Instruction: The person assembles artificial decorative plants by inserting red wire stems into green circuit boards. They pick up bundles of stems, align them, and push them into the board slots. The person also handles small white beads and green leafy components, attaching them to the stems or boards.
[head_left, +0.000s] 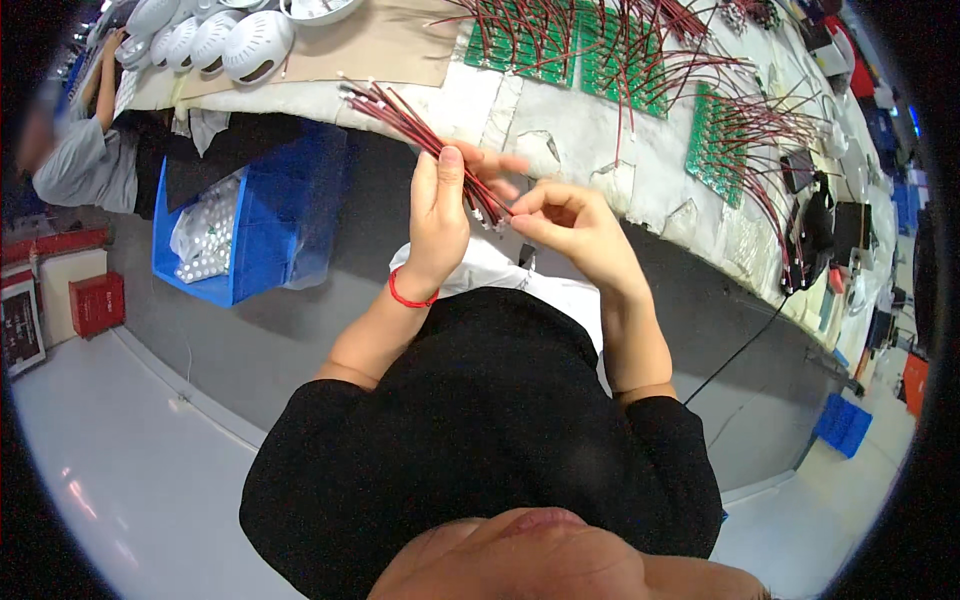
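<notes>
My left hand [443, 208], with a red cord around its wrist, is closed around a bundle of dark red and black wires [398, 118]. Small white connectors show at the bundle's upper left end. Its lower end sticks out below my left fingers. My right hand [572, 228] is closed in a pinch there, thumb and forefinger on the end of a wire. Both hands are in front of the near edge of the workbench, above my lap. Beyond them lie green circuit boards [716, 150] with many red and black wires attached.
The workbench [640, 190] has a worn, taped pale cover. White plastic housings [257, 47] sit at its far left. Below the left edge stands a blue bin [265, 245] with bagged white parts. Another person [95, 165] is at the far left. A black cable [735, 350] hangs at right.
</notes>
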